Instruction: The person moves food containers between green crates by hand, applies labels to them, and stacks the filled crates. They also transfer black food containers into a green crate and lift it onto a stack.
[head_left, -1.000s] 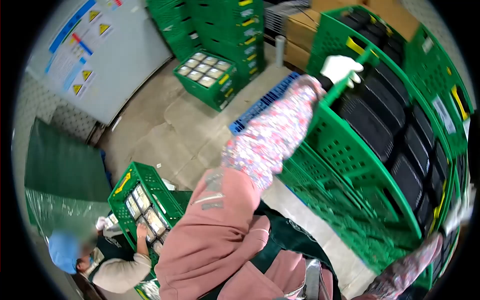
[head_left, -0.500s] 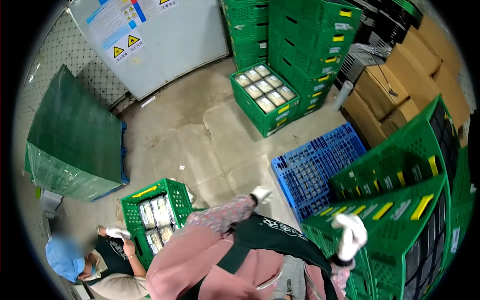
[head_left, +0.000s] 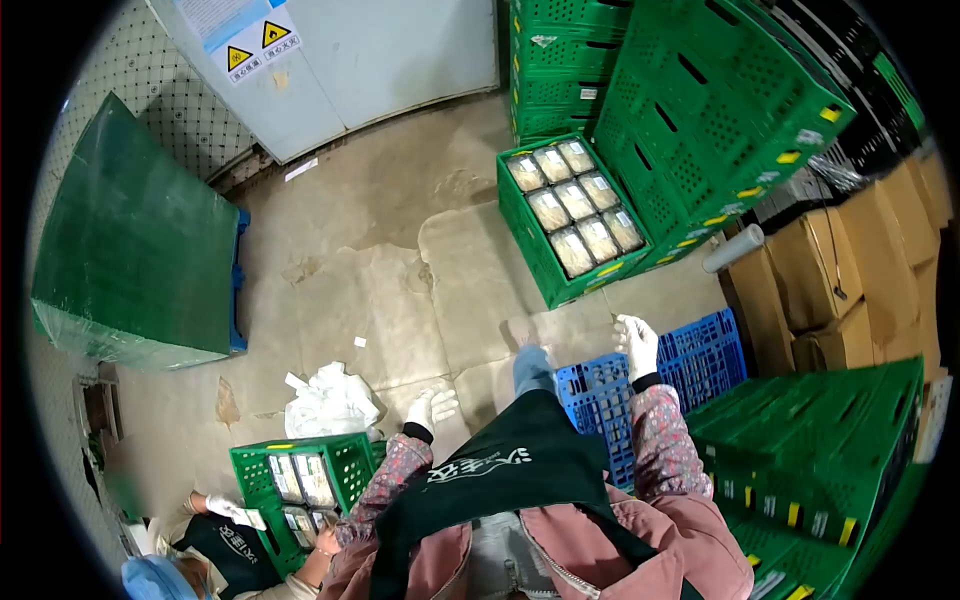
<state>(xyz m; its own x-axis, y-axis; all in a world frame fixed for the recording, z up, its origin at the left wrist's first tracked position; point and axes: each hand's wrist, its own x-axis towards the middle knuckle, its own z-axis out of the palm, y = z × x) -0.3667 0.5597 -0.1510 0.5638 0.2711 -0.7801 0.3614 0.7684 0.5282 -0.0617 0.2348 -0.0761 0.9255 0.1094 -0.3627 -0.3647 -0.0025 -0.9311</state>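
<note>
My left hand, in a white glove, hangs over the concrete floor with its fingers apart and nothing in it. Over the blue pallet is my right hand, also white-gloved, fingers loosely apart and holding nothing. Ahead stands a green crate filled with clear-topped packs of pale food. It is beyond my right hand, apart from it. Below and left of my left hand, a co-worker's gloved hand is at another green crate holding similar packs.
Tall green crate stacks rise behind the full crate, and more crates stand at my right. Cardboard boxes and a grey tube lie on the right. A wrapped green stack and a white plastic bag are left.
I have turned and stepped toward the full crate, which looks nearer. My right hand has moved from beside the right-hand crates to over the pallet. A white bag has come into view.
</note>
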